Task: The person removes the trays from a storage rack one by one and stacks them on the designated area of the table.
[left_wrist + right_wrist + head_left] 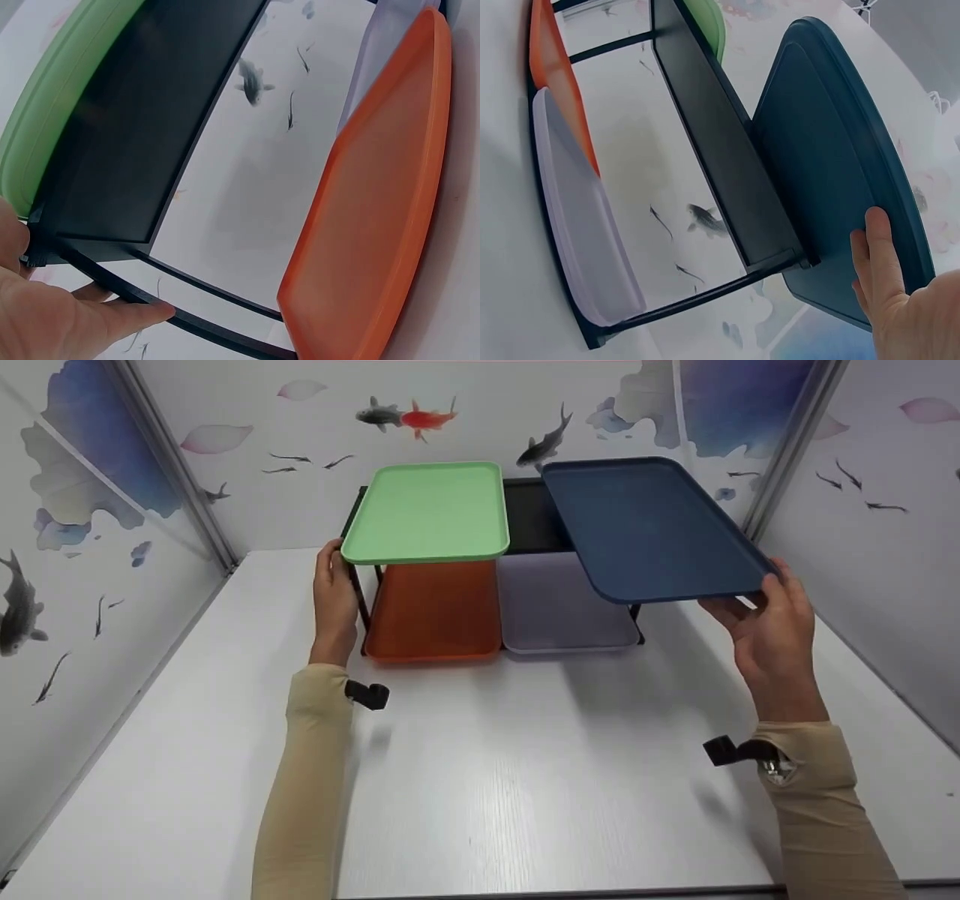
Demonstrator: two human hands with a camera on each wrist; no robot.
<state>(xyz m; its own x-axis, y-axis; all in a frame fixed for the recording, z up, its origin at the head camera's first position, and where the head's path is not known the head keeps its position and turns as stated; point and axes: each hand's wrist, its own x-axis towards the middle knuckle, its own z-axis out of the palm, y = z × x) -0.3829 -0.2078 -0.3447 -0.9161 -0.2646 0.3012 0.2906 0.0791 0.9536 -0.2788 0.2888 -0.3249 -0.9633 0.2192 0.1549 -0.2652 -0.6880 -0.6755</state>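
Slanting over the right half of the black rack [531, 514], the blue tray [652, 532] is pinched at 1 corner by the fingers of the right hand [778, 641], while the rack's left leg [225, 337] is gripped by the left hand [335, 600]. If that corner hold is twisted loose, the green tray [427, 514] could be bumped.

White table [480, 780] (black rack [534, 519] atop)

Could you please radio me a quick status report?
Right hand holding blue tray, tilted. Left hand gripping black rack. Green tray occupying rack's upper left.
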